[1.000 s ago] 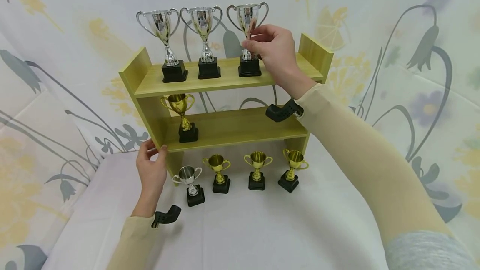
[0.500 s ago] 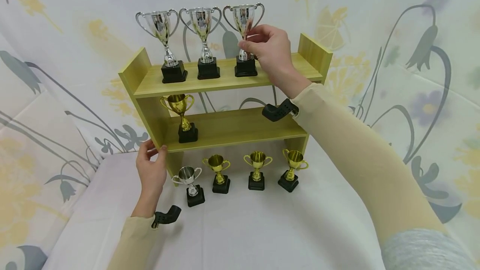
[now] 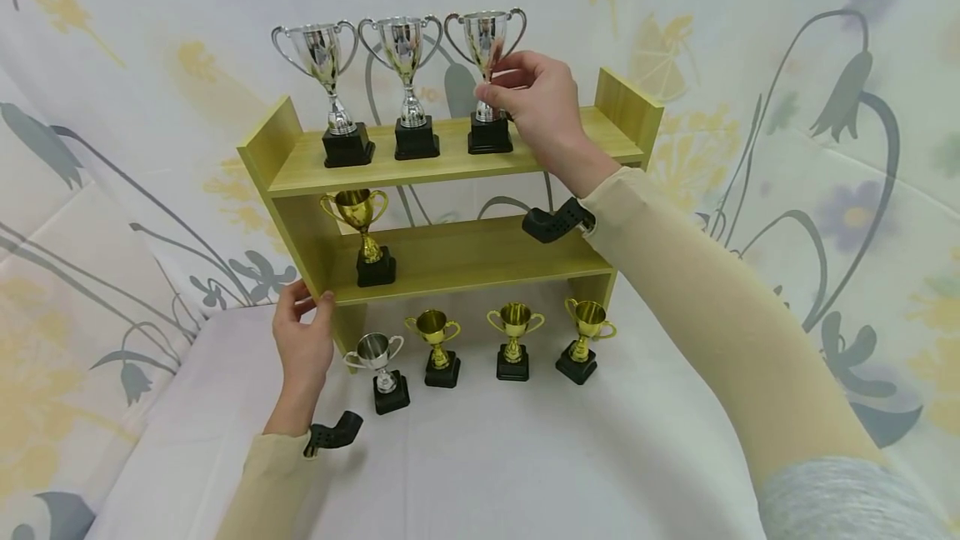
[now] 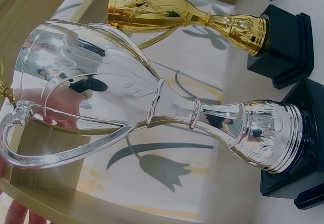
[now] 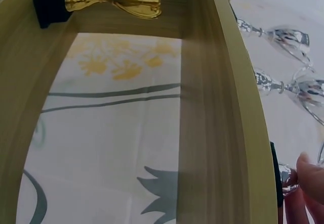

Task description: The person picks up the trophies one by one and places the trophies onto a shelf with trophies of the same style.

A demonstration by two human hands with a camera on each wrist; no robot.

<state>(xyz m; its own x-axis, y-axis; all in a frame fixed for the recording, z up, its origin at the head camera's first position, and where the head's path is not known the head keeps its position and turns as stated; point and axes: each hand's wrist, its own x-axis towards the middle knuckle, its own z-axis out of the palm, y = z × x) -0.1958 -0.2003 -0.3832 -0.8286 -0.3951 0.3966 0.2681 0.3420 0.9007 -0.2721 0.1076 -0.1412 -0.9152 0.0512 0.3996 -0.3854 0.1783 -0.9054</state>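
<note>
A: Item, right hand point(image 3: 543, 111): thumb and fingers pinch the stem of the rightmost silver trophy point(image 3: 483, 30), base seemingly on the top board point(image 3: 450, 165).
B: Hazard?
A: Tipping. Tall cup, narrow base; a sideways knock could topple the middle silver trophy point(image 3: 402, 40) beside it.
B: Item, left hand point(image 3: 303, 340): grips the shelf unit's left side panel point(image 3: 296, 232).
A: Hazard: a tug there might jolt the unit and upset the gold trophy point(image 3: 360, 211) one tier below.
</note>
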